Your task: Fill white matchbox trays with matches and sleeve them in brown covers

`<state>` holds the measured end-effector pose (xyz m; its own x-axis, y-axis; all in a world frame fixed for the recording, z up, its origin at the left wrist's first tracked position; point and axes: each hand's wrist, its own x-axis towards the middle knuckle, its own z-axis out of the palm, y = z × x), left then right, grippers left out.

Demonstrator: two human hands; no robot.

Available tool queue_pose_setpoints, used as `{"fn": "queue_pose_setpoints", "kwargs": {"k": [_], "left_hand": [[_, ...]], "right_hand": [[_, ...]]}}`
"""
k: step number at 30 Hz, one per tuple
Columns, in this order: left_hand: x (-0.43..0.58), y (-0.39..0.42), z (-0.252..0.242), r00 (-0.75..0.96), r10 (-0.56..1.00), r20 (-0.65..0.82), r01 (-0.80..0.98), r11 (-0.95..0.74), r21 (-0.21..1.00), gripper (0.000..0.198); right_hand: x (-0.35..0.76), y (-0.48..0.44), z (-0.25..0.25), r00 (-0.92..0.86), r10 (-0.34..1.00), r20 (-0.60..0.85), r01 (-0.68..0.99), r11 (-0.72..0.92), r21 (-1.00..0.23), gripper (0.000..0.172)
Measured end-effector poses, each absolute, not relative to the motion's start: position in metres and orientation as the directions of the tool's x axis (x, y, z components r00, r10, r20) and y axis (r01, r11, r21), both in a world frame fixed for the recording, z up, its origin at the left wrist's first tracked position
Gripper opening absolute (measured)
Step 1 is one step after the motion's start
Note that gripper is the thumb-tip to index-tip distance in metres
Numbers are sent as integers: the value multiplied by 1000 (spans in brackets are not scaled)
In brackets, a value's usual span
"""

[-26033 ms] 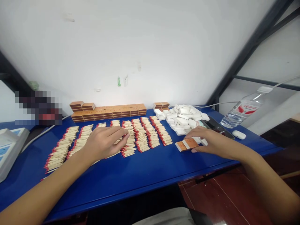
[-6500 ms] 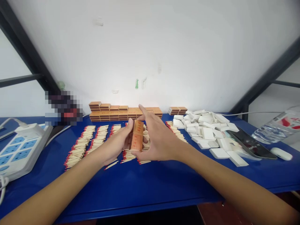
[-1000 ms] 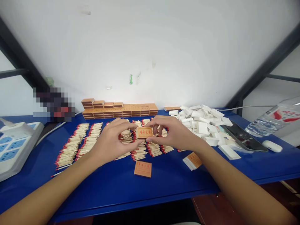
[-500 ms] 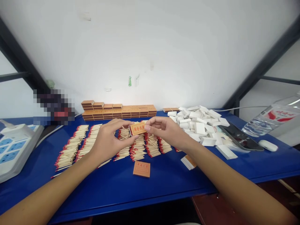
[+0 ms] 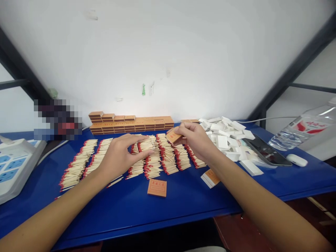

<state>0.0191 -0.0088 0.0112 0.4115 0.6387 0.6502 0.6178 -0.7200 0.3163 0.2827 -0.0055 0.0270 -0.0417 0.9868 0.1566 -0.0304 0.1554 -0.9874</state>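
Observation:
My right hand [image 5: 197, 141] is closed on an orange matchbox sleeve [image 5: 173, 136], held just above the rows of red-tipped matches [image 5: 160, 154] on the blue table [image 5: 126, 206]. My left hand [image 5: 119, 155] pinches a white inner tray filled with matches [image 5: 146, 143] over the same rows. Another orange matchbox [image 5: 157, 187] lies flat near the table's front. A second matchbox [image 5: 210, 178] with white showing lies beside my right forearm.
Stacked orange matchboxes [image 5: 131, 125] line the wall. A heap of white inner trays [image 5: 225, 134] sits at the right, with a phone [image 5: 265, 150], a white earbud case [image 5: 296, 160] and a water bottle [image 5: 301, 131]. A white power strip [image 5: 13, 168] lies at the left.
Both hands held one matchbox together half a second ago. Now they have drawn apart: the right carries the orange sleeve rightward and the left keeps the filled tray.

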Motion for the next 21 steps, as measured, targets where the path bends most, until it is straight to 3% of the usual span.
{"fn": "queue_pose_setpoints", "kwargs": {"k": [4, 7, 10, 15, 21], "left_hand": [[20, -9, 12, 452, 628, 634, 581, -746, 325, 47], [21, -10, 12, 463, 635, 618, 573, -747, 339, 50], [22, -9, 10, 475, 638, 607, 578, -746, 332, 51], [25, -5, 6, 507, 628, 590, 582, -754, 303, 49], [22, 2, 1, 448, 716, 536, 609, -683, 403, 52]], "right_hand": [[292, -3, 31, -151, 978, 142, -7, 142, -990, 28], [289, -7, 30, -347, 929, 125, 195, 202, -960, 18], [278, -11, 26, -477, 862, 172, 323, 354, -878, 23], [266, -9, 18, -431, 847, 310, 390, 485, -783, 21], [273, -1, 13, -400, 885, 237, 447, 414, -793, 18]]}}
